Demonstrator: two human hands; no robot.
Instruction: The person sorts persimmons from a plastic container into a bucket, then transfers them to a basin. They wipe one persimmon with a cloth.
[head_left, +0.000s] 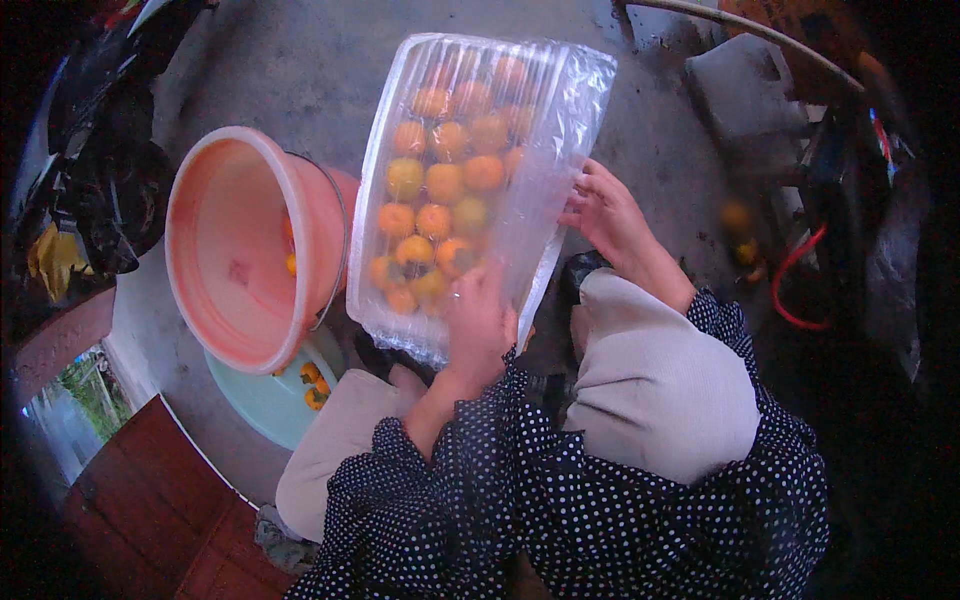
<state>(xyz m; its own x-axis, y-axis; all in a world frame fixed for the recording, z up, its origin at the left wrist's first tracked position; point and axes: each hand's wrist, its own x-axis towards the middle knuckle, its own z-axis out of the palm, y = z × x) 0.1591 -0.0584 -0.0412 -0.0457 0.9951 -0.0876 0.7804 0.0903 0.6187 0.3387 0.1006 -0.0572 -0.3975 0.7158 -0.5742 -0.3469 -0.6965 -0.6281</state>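
Observation:
A white foam box holds several orange persimmons in rows under clear plastic film. It lies tilted before me. My left hand rests on the film at the near end, slightly blurred, its fingertips over the lower right of the fruit. At the right side, my right hand touches the loose film with bent fingers; part of its grip is hidden behind the plastic. A pink plastic bucket with a wire handle stands at the box's left, a little orange fruit showing inside.
Below the bucket, a pale green basin holds several persimmons. Two blurred orange fruits and a red hose-like curve are on the right. A white plastic container stands at the upper right. A dark red panel is at lower left.

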